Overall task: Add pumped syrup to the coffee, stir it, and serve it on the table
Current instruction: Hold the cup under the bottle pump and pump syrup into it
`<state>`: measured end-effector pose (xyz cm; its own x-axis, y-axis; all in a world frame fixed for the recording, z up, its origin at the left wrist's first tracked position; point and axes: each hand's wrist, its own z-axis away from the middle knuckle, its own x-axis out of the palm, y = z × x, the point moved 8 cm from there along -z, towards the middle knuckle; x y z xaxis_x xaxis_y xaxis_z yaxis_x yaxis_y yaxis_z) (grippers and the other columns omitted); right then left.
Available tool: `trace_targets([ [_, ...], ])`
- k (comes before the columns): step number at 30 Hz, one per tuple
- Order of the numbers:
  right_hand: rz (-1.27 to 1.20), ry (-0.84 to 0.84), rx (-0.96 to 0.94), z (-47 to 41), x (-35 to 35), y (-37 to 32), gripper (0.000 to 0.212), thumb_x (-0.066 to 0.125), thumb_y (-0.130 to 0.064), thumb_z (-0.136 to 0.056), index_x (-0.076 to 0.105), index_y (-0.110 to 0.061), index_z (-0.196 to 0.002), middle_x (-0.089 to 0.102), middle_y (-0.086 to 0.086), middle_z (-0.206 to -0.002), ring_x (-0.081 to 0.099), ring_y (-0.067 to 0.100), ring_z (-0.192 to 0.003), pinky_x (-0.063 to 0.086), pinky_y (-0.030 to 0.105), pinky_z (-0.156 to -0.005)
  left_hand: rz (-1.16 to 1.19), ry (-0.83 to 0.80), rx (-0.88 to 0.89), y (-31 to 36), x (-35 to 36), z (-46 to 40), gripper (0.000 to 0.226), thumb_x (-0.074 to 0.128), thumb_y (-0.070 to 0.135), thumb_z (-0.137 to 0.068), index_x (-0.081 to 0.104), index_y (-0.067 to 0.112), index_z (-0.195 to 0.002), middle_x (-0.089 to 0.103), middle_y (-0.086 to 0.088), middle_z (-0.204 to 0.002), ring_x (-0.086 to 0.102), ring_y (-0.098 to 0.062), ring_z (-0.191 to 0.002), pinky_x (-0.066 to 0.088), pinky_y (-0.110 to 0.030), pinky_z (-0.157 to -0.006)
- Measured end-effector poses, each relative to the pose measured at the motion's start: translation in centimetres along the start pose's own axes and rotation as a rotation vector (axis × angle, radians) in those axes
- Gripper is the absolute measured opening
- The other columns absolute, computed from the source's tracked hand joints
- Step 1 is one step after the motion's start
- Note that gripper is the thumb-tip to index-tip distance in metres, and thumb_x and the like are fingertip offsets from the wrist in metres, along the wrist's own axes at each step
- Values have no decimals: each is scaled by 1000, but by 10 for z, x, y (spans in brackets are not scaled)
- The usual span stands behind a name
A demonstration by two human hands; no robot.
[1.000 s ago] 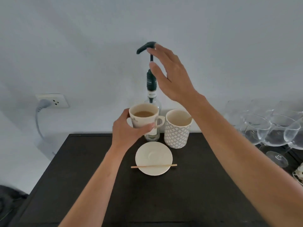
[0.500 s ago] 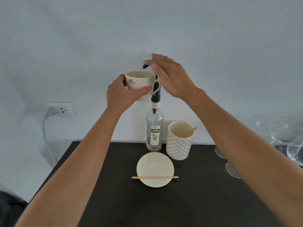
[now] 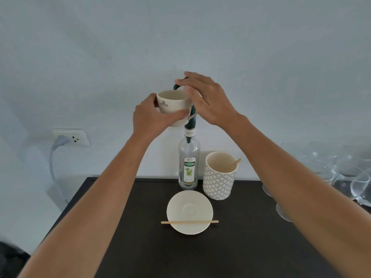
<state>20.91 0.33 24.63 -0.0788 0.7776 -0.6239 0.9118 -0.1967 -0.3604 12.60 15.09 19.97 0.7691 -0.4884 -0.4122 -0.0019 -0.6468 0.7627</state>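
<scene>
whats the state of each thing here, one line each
cup: lifted, held under the pump spout
left hand: grips the cup
right hand: fingers on the pump head
syrup bottle: upright, nearly empty
saucer: bare, stir stick across it
patterned holder: upright, one stick inside

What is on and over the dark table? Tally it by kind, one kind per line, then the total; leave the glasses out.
Cups: 2, the mug held up by the left hand and the patterned cup
Bottles: 1, the syrup bottle with the right hand on its pump
Saucers: 1
Wooden sticks: 2, one across the saucer, one in the patterned cup
Total: 6
</scene>
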Motion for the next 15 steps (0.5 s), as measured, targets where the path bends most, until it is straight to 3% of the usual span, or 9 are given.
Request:
trace_targets([
  [4, 4, -31, -14, -6, -2, 2, 46, 28, -40, -104, 64, -29, -132, 57, -4, -144, 37, 12, -145, 32, 38, -117, 13, -3, -6, 2, -1, 0, 78, 78, 72, -48, 63, 23, -106, 67, 15, -96, 63, -2, -89, 50, -25, -72],
  [8, -21, -40, -1, -5, -3, 0, 44, 29, -36, -106, 64, -27, -132, 58, -8, -143, 35, 10, -145, 30, 36, -118, 10, -1, 2, 4, -1, -1, 73, 81, 69, -51, 62, 21, -104, 66, 15, -93, 63, -5, -86, 45, -22, -67],
  [15, -92, -62, 24, -4, -7, -4, 40, 34, -28, -108, 66, -22, -130, 60, -9, -140, 37, 8, -145, 29, 34, -120, 11, -11, 2, 1, 1, 5, 86, 71, 77, -43, 64, 20, -107, 69, 13, -99, 65, -7, -92, 54, -30, -77],
])
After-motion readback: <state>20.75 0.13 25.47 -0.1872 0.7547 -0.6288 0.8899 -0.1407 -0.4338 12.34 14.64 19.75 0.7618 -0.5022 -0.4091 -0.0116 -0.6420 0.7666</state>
